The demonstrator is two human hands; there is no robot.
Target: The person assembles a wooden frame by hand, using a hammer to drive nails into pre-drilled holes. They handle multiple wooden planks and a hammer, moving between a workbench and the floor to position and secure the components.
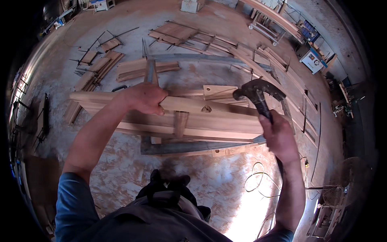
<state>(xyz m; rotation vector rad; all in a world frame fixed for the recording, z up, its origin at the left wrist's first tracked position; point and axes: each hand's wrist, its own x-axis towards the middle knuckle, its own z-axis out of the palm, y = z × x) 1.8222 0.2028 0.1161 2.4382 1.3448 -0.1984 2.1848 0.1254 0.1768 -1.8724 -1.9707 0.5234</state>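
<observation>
My right hand (pixel 280 137) is wrapped round the handle of a claw hammer (pixel 260 89), whose dark head is raised over the right end of a long wooden beam (pixel 189 105). Hammer and beam look apart. Farther left, the fingers of my left hand (pixel 146 99) curl over the beam's top edge and grip it. A dark-rimmed hole (pixel 206 109) shows in the beam's upper face, between my hands. Below it, a short wooden crosspiece (pixel 181 124) meets the beam. Behind stands a wooden piece with a small round hole (pixel 219 91).
A grey metal frame (pixel 193 147) lies under and around the beam. Stacked boards (pixel 135 69) and clamped panels (pixel 175 32) lie on the floor beyond. At right are a looped cable (pixel 258 174), a fan (pixel 335 195) and a white-and-blue machine (pixel 313 61). A wheeled rack (pixel 264 32) stands far right.
</observation>
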